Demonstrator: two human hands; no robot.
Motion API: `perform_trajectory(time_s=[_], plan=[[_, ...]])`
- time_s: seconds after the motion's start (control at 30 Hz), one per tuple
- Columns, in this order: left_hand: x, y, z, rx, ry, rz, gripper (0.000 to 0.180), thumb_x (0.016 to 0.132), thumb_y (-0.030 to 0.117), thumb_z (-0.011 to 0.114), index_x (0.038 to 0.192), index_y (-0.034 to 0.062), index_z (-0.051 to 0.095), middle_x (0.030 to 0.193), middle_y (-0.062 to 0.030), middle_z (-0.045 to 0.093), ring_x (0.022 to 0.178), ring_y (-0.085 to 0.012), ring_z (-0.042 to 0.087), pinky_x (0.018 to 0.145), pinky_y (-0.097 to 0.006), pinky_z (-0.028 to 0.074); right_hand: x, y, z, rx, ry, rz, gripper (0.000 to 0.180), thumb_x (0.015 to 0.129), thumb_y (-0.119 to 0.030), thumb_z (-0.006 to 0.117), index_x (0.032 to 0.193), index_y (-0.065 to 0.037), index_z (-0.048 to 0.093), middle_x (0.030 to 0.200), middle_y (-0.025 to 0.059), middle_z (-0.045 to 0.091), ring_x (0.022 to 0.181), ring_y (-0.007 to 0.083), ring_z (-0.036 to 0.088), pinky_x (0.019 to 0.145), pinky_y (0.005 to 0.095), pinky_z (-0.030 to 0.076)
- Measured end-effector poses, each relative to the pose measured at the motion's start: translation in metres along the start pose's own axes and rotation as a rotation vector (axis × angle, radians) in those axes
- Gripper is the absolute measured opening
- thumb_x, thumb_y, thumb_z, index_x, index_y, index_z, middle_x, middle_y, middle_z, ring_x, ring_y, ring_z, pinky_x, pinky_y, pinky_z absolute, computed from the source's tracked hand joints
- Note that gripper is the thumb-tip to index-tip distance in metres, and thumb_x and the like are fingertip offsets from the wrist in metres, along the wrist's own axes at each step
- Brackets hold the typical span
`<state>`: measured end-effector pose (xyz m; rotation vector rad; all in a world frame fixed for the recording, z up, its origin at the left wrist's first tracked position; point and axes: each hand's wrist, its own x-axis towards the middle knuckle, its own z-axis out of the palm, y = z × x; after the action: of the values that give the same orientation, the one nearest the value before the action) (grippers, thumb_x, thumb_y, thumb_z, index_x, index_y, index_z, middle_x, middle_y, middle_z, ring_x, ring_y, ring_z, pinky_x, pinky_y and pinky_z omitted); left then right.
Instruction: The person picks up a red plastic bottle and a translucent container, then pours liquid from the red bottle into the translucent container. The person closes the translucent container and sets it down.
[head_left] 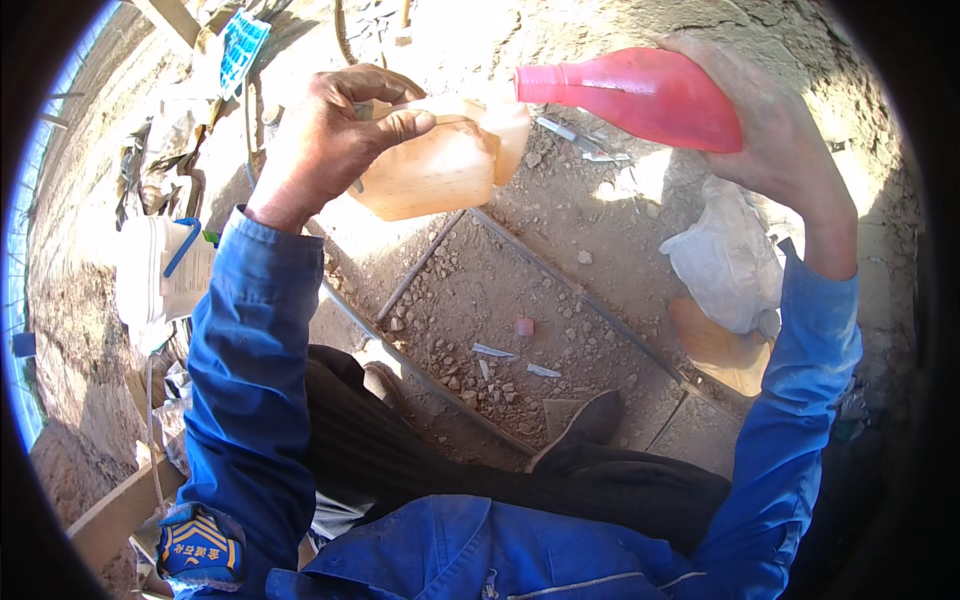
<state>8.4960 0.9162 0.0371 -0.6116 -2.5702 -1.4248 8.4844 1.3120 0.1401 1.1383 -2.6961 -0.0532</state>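
Observation:
My left hand (335, 135) grips a translucent plastic jug (440, 160) by its handle and holds it up in front of me. My right hand (775, 130) holds a red plastic bottle (640, 95) tipped on its side, its open neck pointing left and nearly touching the jug's mouth. A small pink cap (524, 327) lies on the dirt below, between my feet. Both arms wear blue sleeves.
Dry, stony ground lies below with thin metal rods (560, 275) crossing it. A crumpled white bag (725, 260) sits at the right, and a white bucket with a blue handle (165, 270) stands at the left. Wooden planks and debris lie along the left edge.

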Motion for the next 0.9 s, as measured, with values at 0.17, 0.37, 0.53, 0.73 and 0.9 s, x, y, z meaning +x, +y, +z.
perform_trajectory(time_s=[0.17,0.37,0.53,0.73,0.9], plan=[[0.0,0.003,0.0,0.04,0.004,-0.01,0.035,0.086,0.03,0.092,0.099,-0.0006,0.081,0.088,-0.0105,0.079,0.084,-0.0182,0.072,0.079,-0.036,0.056,-0.001,-0.001,-0.003,0.01,-0.013,0.001,0.085,0.074,-0.008,0.084,0.153,-0.016,0.055,0.132,0.0139,0.069,0.119,0.0375,0.068,0.102,0.046,0.058],[0.0,0.002,-0.002,0.054,-0.006,-0.012,0.037,0.085,0.031,0.093,0.099,-0.0006,0.081,0.088,-0.011,0.079,0.085,-0.019,0.072,0.08,-0.038,0.057,0.001,0.001,-0.007,0.037,-0.032,-0.006,0.086,0.073,-0.006,0.084,0.153,-0.015,0.055,0.131,0.0139,0.069,0.116,0.0377,0.069,0.101,0.0454,0.058],[-0.001,0.003,-0.001,0.037,0.001,-0.007,0.037,0.085,0.032,0.093,0.1,-0.0001,0.081,0.088,-0.011,0.079,0.085,-0.0198,0.072,0.081,-0.038,0.056,0.0,0.0,-0.005,0.011,0.025,-0.049,0.087,0.071,-0.004,0.082,0.153,-0.015,0.055,0.13,0.0141,0.069,0.115,0.0377,0.069,0.1,0.0459,0.058],[0.0,-0.002,0.001,0.038,0.012,0.054,0.035,0.086,0.031,0.092,0.099,0.0003,0.081,0.088,-0.0102,0.078,0.084,-0.0198,0.071,0.081,-0.037,0.056,0.001,-0.001,-0.012,0.018,-0.04,-0.004,0.087,0.07,-0.002,0.081,0.152,-0.014,0.055,0.13,0.0147,0.069,0.115,0.0386,0.068,0.1,0.0461,0.058],[0.0,0.004,-0.001,0.035,-0.01,0.007,0.036,0.085,0.031,0.093,0.099,0.0,0.081,0.089,-0.0102,0.078,0.085,-0.0188,0.071,0.081,-0.037,0.057,-0.002,-0.001,-0.007,-0.004,0.048,-0.06,0.085,0.071,-0.002,0.08,0.151,-0.014,0.056,0.126,0.0146,0.07,0.113,0.039,0.068,0.098,0.0468,0.057]])
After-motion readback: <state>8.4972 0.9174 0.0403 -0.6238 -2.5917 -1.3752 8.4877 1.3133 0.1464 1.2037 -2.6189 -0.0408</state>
